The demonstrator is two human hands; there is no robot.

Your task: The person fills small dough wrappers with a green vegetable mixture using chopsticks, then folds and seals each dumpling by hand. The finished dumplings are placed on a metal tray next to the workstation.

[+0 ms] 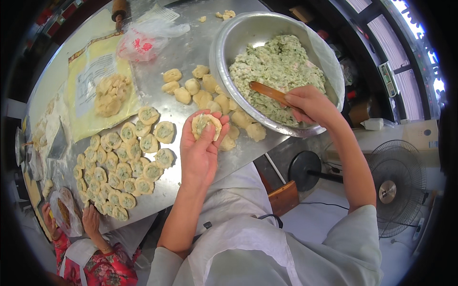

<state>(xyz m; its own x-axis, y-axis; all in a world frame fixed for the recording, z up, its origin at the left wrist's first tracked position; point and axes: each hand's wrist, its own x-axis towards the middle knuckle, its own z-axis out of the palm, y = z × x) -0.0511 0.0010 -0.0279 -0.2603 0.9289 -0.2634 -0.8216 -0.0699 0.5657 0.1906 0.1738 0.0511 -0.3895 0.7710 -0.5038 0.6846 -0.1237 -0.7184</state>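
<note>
My left hand (200, 157) holds a round dough wrapper (217, 126) with green filling on it, the thumb pressed onto its middle. In my right hand (313, 105) is a flat wooden spatula (268, 91). Its far end rests at the pale green, chopped filling (286, 68) inside a large steel bowl (223, 60). Pieces of plain dough (192, 85) lie beside and partly under the bowl's near left side. To the left of my left hand, many filled dough rounds (123, 171) crowd together on the steel table (193, 39), green filling showing on top.
A dough lump (111, 94) sits on a yellow plastic sheet (80, 121). Beyond are a plastic bag (141, 44) and a rolling pin (118, 12). A co-worker's hands (91, 220) are at the table's lower left. A standing fan (395, 189) is on my right.
</note>
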